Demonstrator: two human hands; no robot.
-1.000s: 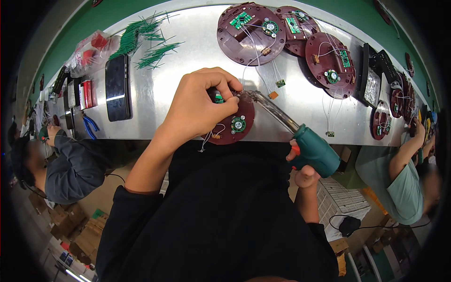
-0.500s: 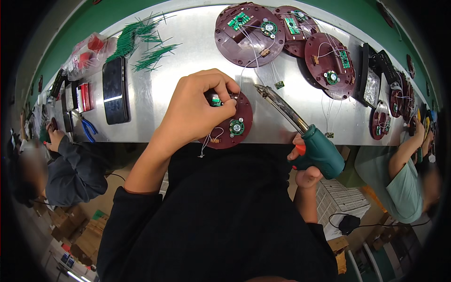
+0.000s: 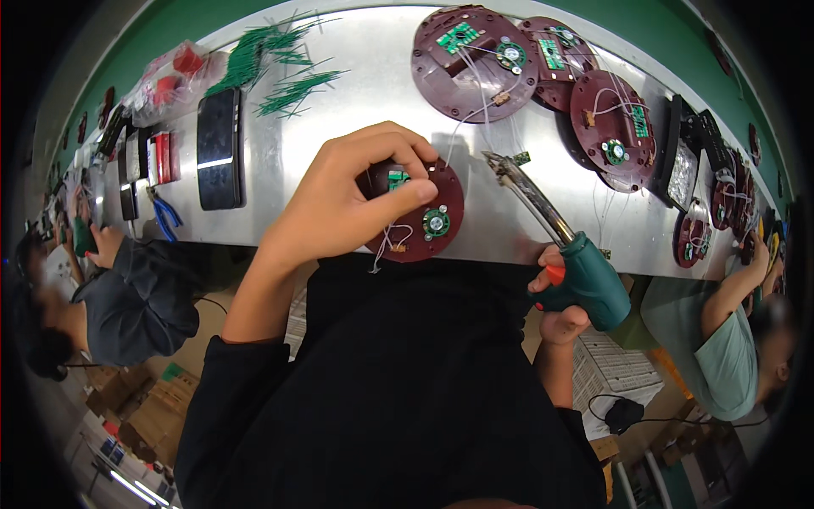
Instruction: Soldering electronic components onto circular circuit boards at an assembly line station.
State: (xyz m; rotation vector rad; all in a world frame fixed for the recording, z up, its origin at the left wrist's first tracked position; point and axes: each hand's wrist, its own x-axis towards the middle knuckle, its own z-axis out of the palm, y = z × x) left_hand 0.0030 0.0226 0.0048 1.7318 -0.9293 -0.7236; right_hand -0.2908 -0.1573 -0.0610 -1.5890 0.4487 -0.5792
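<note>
A round maroon plastic disc (image 3: 448, 182) lies near the table's front edge, with a small green circuit board, a round green part (image 3: 437, 222) and thin white wires on it. Over its upper left side is my left hand (image 3: 360, 182), thumb and index finger apart, no object visible between them; the other fingers are partly hidden. My right hand (image 3: 553, 284) grips a dark green soldering gun (image 3: 593, 284) with a red trigger. The gun's metal tip points up and left, to the right of the disc and apart from it.
Larger maroon discs (image 3: 437, 81) with boards and wires lie at the back right, some overlapping. Green wire pieces (image 3: 292, 93), a phone (image 3: 219, 148), a plastic bag (image 3: 165, 85) and blue pliers (image 3: 163, 214) are leftward. A person sits on either side.
The thumb and index finger of my left hand have parted from a pinch over the disc. My right hand still holds the soldering gun. The whole view has shifted slightly.
</note>
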